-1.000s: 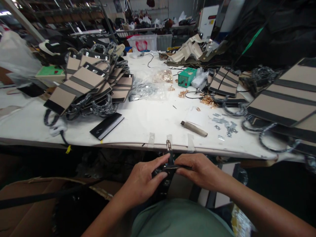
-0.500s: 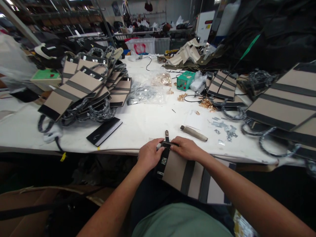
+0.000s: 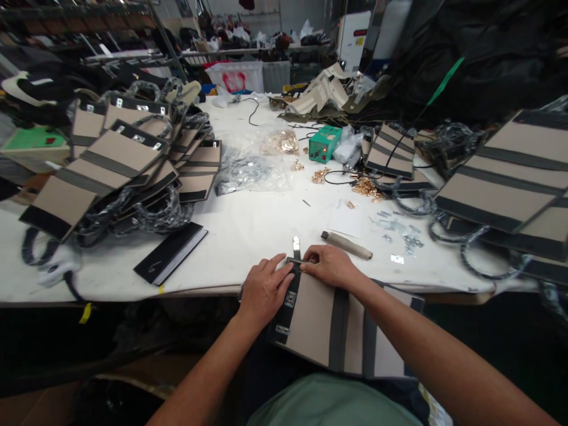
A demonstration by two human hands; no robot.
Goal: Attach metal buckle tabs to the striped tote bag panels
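Note:
A beige panel (image 3: 310,319) with dark stripes, apparently part of a bag, rests over my lap against the table's front edge. Small metal plates (image 3: 290,298) sit along its black end band. Beyond its far corner a short dark strap tipped with a shiny metal piece (image 3: 296,244) sticks out onto the table. My left hand (image 3: 265,290) is closed on the panel's far left corner, fingertips pressing the black band. With curled fingers, my right hand (image 3: 327,265) pinches the same edge just beside the strap; the exact contact under the fingertips is hidden.
A wrapped-handle tool (image 3: 348,244) lies beyond my right hand, with loose metal plates (image 3: 410,242) farther right. Piled panels (image 3: 119,154) flank the left, more panels (image 3: 501,171) the right. A black booklet-like item (image 3: 171,254) lies near the front edge; a green box (image 3: 325,144) stands behind.
The view has shifted, so the table's contents sit farther left. My right fingers have curled more tightly at the panel's edge, and my left fingers have shifted slightly on the black band.

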